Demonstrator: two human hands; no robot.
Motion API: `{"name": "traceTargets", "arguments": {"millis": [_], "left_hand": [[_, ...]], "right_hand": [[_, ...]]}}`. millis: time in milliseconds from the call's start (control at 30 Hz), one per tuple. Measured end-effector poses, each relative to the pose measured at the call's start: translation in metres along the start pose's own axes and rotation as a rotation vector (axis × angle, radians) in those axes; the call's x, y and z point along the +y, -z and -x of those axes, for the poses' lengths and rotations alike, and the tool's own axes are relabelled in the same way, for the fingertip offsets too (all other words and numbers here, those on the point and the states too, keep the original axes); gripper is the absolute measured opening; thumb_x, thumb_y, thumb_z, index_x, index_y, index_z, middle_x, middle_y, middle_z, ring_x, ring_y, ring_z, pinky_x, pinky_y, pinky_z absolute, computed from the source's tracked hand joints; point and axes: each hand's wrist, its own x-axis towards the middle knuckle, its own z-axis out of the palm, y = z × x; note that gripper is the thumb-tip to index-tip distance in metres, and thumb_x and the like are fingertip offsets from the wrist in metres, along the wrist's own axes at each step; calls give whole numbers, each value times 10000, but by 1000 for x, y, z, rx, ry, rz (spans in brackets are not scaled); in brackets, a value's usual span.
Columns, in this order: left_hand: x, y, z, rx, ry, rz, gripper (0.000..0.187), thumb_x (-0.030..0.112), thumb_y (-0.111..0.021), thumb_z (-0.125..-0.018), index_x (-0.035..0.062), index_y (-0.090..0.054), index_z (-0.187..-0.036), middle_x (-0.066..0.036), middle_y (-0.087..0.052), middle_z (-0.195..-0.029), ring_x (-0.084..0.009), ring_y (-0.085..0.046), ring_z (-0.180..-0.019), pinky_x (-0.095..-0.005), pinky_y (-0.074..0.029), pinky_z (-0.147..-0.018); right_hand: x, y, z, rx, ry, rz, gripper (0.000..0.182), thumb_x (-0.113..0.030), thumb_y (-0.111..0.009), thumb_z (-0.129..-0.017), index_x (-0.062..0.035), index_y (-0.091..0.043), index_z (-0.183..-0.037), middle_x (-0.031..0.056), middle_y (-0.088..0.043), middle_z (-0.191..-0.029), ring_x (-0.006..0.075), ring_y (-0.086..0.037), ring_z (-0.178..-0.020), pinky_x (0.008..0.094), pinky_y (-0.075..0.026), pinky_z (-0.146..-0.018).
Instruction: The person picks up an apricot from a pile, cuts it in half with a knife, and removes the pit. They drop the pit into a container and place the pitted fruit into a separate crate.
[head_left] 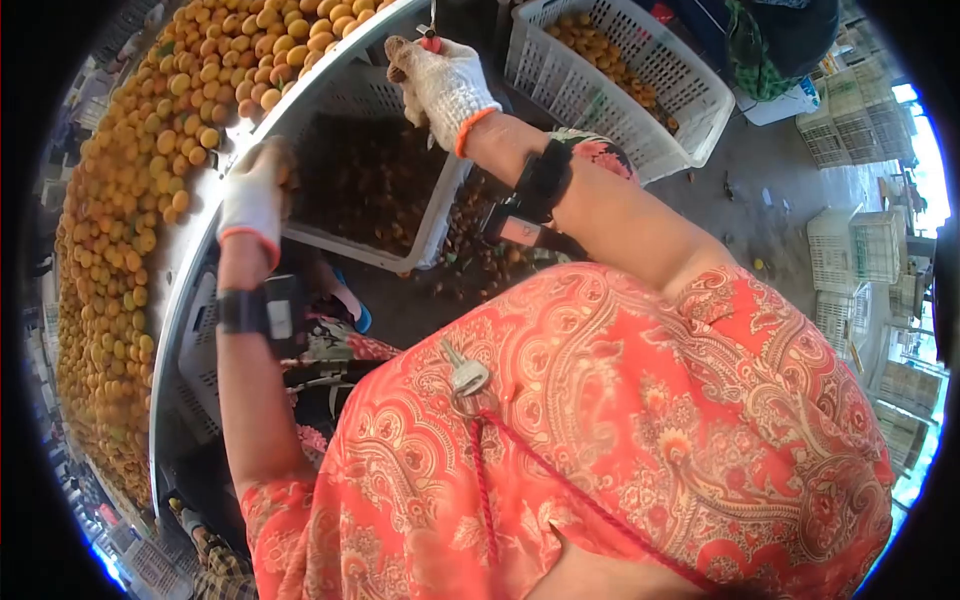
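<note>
My right hand (445,92), in a white knitted glove with brown-stained fingertips, is closed above the far edge of a white crate (433,225). A small red piece (431,43) shows at its fingers; what exactly it grips is unclear. My left hand (252,195), also gloved, is smeared by motion beside the metal rim (205,200) of a surface covered in orange-yellow fruit (200,95). Its fingers are too blurred to show what they hold. Dark brown pieces (365,185) lie in the crate, between and below my hands.
Another white crate (690,110) at the upper right holds small yellow-orange pieces (610,65). Dark scraps (480,255) litter the floor beside the nearer crate. Stacked crates (855,245) stand at the far right. Part of another person (215,560) shows at the lower left.
</note>
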Motion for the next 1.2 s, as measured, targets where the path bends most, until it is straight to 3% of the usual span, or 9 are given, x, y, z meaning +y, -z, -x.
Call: {"name": "traceTargets", "arguments": {"millis": [100, 433, 467, 667, 867, 967, 1067, 1133, 1200], "left_hand": [[9, 22, 43, 194, 81, 266, 247, 361, -610, -974, 125, -659, -922, 41, -576, -768, -38, -451, -534, -179, -308, -442], [-15, 117, 135, 224, 85, 656, 296, 330, -630, -958, 80, -622, -1116, 7, -595, -817, -61, -441, -549, -183, -260, -408], [-19, 125, 136, 93, 57, 666, 300, 322, -621, -964, 64, -618, -1118, 10, -583, -811, -63, -446, -555, -186, -262, -420], [-39, 168, 185, 353, -155, 485, 274, 293, -612, -967, 50, -610, -1091, -2, -549, -786, -65, -448, -571, -202, -307, -467], [-178, 340, 162, 713, -167, -51, 318, 153, -672, -912, 68, -629, -1216, -40, -651, -969, -140, -600, -738, -288, -493, -612], [-80, 293, 174, 842, 30, 50, 363, 182, -644, -920, 24, -603, -1244, -63, -643, -1062, -166, -591, -893, -294, -481, -765], [-15, 236, 147, 548, -278, 286, 346, 211, -644, -916, 53, -620, -1223, -52, -626, -1117, -161, -586, -889, -294, -445, -708], [42, 174, 130, 409, -215, 164, 273, 209, -602, -948, 90, -635, -1192, -42, -620, -1210, -161, -603, -1053, -325, -459, -754], [57, 139, 83, 202, -271, 65, 264, 177, -612, -938, 74, -642, -1179, -49, -641, -1186, -185, -641, -933, -279, -457, -674]], "right_hand": [[3, 6, 11, -9, -51, 62, 214, -213, -711, -888, -51, -604, -799, 37, -602, -662, 101, -460, -421, 268, -331, -352], [-9, 3, 58, -33, -151, 4, 239, -246, -701, -905, -79, -585, -778, -23, -442, -566, 79, -367, -402, 270, -270, -382], [-11, 4, 62, -63, -174, -41, 211, -212, -701, -870, -109, -589, -724, -5, -517, -580, 94, -391, -388, 280, -284, -350], [-32, 11, 77, -88, -120, -44, 234, -238, -752, -859, -88, -595, -769, -18, -477, -550, 86, -360, -370, 277, -262, -346], [-41, 3, 94, -48, -90, -14, 231, -233, -744, -862, -92, -589, -764, -5, -511, -580, 88, -393, -378, 269, -266, -334], [-38, 10, 89, -87, -152, -35, 235, -223, -742, -864, -100, -576, -752, -6, -521, -591, 86, -400, -384, 265, -261, -327], [-29, 14, 81, -144, -152, 29, 202, -234, -694, -903, -93, -576, -819, -25, -482, -583, 83, -408, -404, 266, -301, -358], [-25, 16, 78, -164, -132, 65, 194, -253, -651, -924, -83, -577, -868, -24, -478, -606, 85, -429, -441, 268, -334, -393], [-21, 18, 73, -112, -124, 252, 219, -282, -627, -933, -75, -575, -882, -20, -491, -636, 89, -450, -483, 267, -354, -427]]}}
